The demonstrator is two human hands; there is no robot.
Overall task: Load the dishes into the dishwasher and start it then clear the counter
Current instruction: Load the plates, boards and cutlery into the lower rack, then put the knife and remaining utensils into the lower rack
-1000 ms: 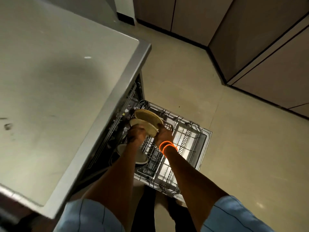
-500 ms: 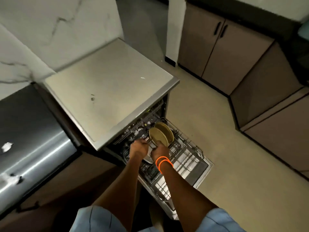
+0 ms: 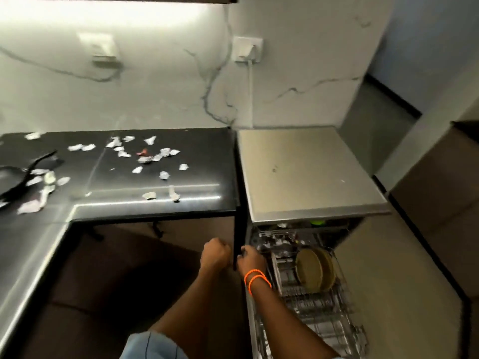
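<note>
Both hands are closed and hold nothing. The left hand (image 3: 215, 252) is nearer the shiny black table (image 3: 202, 161), where white paper scraps (image 3: 145, 158) lie up and left of it; the right hand (image 3: 251, 259) is by the wire dishwasher rack (image 3: 321, 307).

Your surface (image 3: 155, 182) is glossy black, strewn with crumpled paper scraps (image 3: 145, 158). The dishwasher top (image 3: 305, 172) looks like matt brushed metal, its rack (image 3: 318, 312) wire, the plates (image 3: 311, 270) smooth beige.
</note>
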